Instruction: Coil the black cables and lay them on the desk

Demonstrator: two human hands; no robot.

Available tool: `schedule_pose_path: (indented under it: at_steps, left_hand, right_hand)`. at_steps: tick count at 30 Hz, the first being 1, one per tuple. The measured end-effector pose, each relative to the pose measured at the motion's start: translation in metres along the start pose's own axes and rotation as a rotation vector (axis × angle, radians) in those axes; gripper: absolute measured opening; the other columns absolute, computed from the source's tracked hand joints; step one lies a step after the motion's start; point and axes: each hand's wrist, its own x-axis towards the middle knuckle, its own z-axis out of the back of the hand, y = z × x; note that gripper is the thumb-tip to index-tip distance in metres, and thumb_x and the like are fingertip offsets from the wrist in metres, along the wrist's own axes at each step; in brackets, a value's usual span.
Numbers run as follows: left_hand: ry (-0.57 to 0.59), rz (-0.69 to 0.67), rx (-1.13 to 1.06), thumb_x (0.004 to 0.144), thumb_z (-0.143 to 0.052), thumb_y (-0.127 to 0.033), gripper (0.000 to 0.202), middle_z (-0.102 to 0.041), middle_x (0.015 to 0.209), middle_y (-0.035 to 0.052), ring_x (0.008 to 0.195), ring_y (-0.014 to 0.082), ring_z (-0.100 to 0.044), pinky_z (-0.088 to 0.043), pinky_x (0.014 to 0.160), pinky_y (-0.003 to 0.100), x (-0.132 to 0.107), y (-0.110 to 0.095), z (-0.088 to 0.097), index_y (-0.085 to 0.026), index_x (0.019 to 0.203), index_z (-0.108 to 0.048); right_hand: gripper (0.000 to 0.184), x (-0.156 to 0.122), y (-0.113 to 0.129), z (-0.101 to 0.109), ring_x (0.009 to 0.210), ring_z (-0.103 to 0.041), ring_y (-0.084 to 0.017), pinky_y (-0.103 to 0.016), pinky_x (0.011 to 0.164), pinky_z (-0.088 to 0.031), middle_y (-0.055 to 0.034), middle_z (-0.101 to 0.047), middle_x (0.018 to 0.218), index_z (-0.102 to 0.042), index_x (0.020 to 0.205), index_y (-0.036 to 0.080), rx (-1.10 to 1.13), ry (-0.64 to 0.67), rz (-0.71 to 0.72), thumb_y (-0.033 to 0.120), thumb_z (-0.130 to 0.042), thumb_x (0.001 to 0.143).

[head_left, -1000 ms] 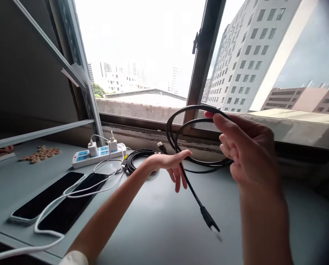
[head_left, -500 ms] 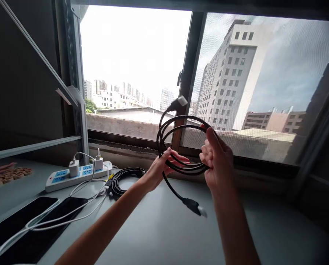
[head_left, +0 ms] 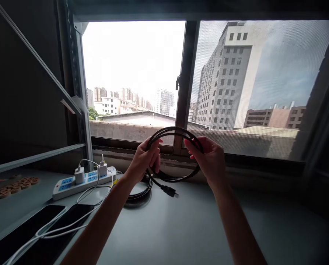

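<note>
Black cable (head_left: 173, 180), wound in a few loose loops, held up above the grey surface (head_left: 178, 228), in front of the dark window frame (head_left: 185, 95). Left hand (head_left: 144, 158) closed around the coil's left side; right hand (head_left: 210, 156) pinching its right side between thumb and fingers. Jacket plain and dark; strands lie close together, slightly fanned at the top. One end hangs out below the loops on the left: moulded black plug (head_left: 168, 190), pale tip pointing right. Other end can't be made out; left fingers cover part of the coil.

Left on the surface: white power strip (head_left: 84, 188), blue socket panels, two white chargers (head_left: 79, 176) plugged in; any print too small to read. Second black cable coil (head_left: 142, 195) to its right, partly behind the left forearm. Near left, two black-screened phones (head_left: 26, 224), cut off at the picture's edge, crossed by white cables (head_left: 51, 222). Far left, brown pieces (head_left: 17, 187), blurred.
</note>
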Motion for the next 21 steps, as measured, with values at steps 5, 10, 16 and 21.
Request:
schedule_pose_path:
  at_steps: [5,10,16,21]
  left_hand:
    - [0.012,-0.049,0.174,0.070,-0.069,-0.037,0.021,-0.031,0.035,-0.0121,0.025,0.0017,-0.022,-0.010,0.028,0.017,-0.005,-0.008,0.000,-0.021,0.075,-0.056]
    - [-0.156,-0.186,0.347,0.068,-0.067,-0.031,0.014,-0.035,0.035,-0.0099,0.028,0.0036,-0.027,-0.016,0.029,0.019,-0.008,-0.013,-0.009,-0.020,0.067,-0.060]
    - [-0.258,-0.314,0.395,0.074,-0.064,-0.038,0.038,-0.029,0.041,-0.0071,0.038,0.0046,-0.022,-0.015,0.035,0.023,-0.012,-0.007,-0.013,-0.018,0.050,-0.042]
    - [-0.291,-0.327,0.351,0.074,-0.061,-0.050,0.050,-0.025,0.045,-0.0062,0.039,0.0051,-0.020,-0.014,0.036,0.024,-0.010,0.004,-0.010,-0.019,0.048,-0.033]
  right_hand:
    - [0.007,-0.004,0.003,-0.004,0.071,-0.057,-0.015,-0.023,0.057,-0.047,-0.0007,-0.057,0.077,-0.058,0.075,0.020,-0.300,-0.142,0.301,0.025,-0.063,0.076]
    - [0.025,0.001,-0.010,-0.002,0.083,-0.059,-0.019,-0.026,0.063,-0.048,-0.0066,-0.059,0.098,-0.065,0.099,0.020,-0.444,-0.059,0.306,0.035,-0.064,0.078]
    - [0.032,-0.003,-0.017,0.002,0.063,-0.061,-0.022,-0.028,0.057,-0.039,-0.0050,-0.062,0.062,-0.062,0.069,0.018,-0.639,0.222,0.082,0.035,-0.046,0.091]
    - [0.028,-0.006,-0.002,0.004,0.065,-0.062,-0.022,-0.028,0.059,-0.041,-0.0051,-0.066,0.069,-0.063,0.079,0.018,-0.518,0.269,0.036,0.036,-0.046,0.091]
